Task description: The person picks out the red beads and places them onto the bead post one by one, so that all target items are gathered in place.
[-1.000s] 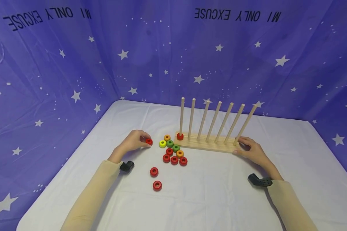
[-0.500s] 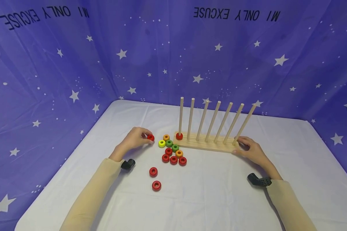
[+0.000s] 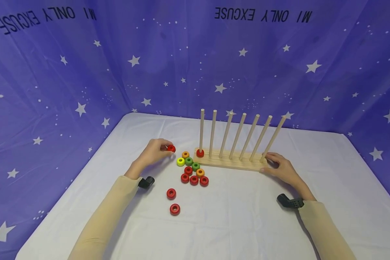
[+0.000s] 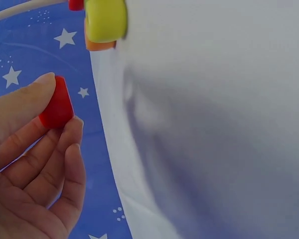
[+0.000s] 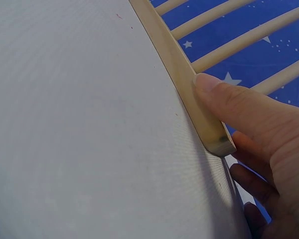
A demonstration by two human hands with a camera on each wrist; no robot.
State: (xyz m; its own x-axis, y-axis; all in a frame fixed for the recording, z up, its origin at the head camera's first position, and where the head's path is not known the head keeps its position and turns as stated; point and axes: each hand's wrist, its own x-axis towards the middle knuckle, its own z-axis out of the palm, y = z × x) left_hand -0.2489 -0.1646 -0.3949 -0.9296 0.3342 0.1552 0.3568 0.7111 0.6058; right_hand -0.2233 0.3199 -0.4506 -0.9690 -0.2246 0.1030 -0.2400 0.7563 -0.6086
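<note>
Between thumb and fingertips, my left hand (image 3: 153, 152) pinches a red ring bead (image 3: 171, 148), raised off the table in the left wrist view. It is left of a wooden peg stand (image 3: 230, 164) with a row of upright pegs. One red bead (image 3: 200, 154) sits at the foot of the leftmost peg; the other pegs are bare. At the stand's right end, my right hand (image 3: 282, 169) grips the base. In the right wrist view the thumb lies on the base's (image 5: 189, 94) front edge, with the other fingers around its end.
Loose beads cluster in front of the stand's left end: a yellow bead (image 3: 180, 161), green beads (image 3: 189, 161), orange beads (image 3: 200, 173) and several red beads (image 3: 194, 180). Two more red beads (image 3: 174, 209) lie nearer me. A blue starry curtain (image 3: 182, 65) hangs behind the white-covered table (image 3: 234, 224).
My left hand has lifted the red bead and carried it slightly up and to the right, towards the stand. The right hand stays at the stand's end. The head view has shifted slightly.
</note>
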